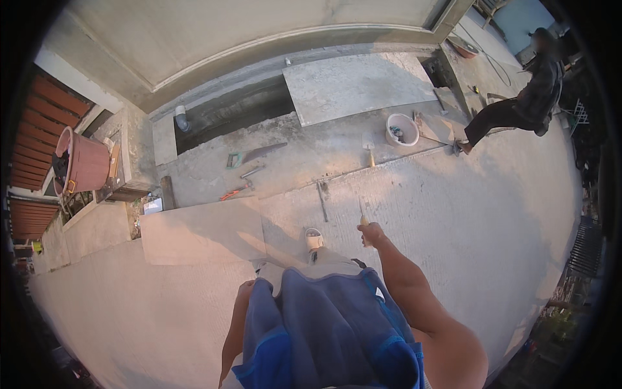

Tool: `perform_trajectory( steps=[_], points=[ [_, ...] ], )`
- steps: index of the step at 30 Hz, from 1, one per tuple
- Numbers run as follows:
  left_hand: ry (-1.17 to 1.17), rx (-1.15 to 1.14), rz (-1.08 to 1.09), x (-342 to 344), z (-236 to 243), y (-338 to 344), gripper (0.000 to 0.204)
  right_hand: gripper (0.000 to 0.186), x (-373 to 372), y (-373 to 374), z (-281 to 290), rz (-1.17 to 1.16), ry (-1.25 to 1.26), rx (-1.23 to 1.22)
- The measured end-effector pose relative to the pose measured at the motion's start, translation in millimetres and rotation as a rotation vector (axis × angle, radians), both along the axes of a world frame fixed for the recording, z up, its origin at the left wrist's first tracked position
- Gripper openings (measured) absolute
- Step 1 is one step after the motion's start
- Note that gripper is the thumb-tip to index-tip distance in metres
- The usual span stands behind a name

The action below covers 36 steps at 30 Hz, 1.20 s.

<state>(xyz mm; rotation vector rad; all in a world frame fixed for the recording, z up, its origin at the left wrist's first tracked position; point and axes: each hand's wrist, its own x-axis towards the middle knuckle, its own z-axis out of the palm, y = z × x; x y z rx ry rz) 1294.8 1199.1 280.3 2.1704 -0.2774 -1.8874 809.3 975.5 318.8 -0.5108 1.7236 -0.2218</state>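
My right hand [370, 235] is out in front of me, closed around the pale yellow handle of a tool with a thin, pointed blade [362, 209]. The blade points away from me; its exact kind is hard to make out. Down by my left side hangs my left hand [247, 290], its fingers hidden. Ahead on the concrete lie a yellow-handled trowel [370, 157], a thin metal bar [322, 201], a handsaw [259, 153] and an orange-handled tool [236, 191]. My shoe [314, 238] stands on the ground below the bar.
A large flat sheet [356, 87] partly covers an open trench [243, 110] along the wall. Beside it stands a pale bucket [402, 139] with things inside. Another person [534, 91] in dark clothes is at the right. A pink tub [91, 162] rests at the left.
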Motion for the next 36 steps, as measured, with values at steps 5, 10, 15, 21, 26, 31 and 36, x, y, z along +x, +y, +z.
perform_trajectory(
  steps=[5,10,15,21,26,31,36],
  points=[
    [0.044,-0.056,-0.068,-27.7,-12.4,-57.5,0.052,0.035,6.6,18.1,-36.8,0.068,-0.026,-0.04],
    [0.035,-0.053,-0.07,-15.4,-10.2,-95.5,0.049,0.039,12.9,35.3,-24.8,0.156,0.011,0.071],
    [0.052,-0.022,-0.073,-7.4,-19.8,-117.6,0.046,0.038,-2.2,39.0,-25.3,0.122,0.081,0.103],
    [0.167,-0.073,-0.161,-44.8,-50.5,-175.6,0.043,0.036,-6.0,8.8,-22.0,-0.012,0.161,0.111],
    [0.189,-0.063,-0.115,3.4,-66.0,-213.8,0.04,0.037,18.0,-39.1,-11.8,-0.125,0.043,0.177],
    [0.197,-0.1,-0.027,76.3,-89.5,-248.0,0.037,0.043,69.0,-145.0,35.5,0.073,0.047,0.034],
    [0.033,-0.164,-0.03,91.7,0.3,-330.0,0.045,0.046,87.5,-243.9,68.5,0.09,0.051,-0.145]
  ],
)
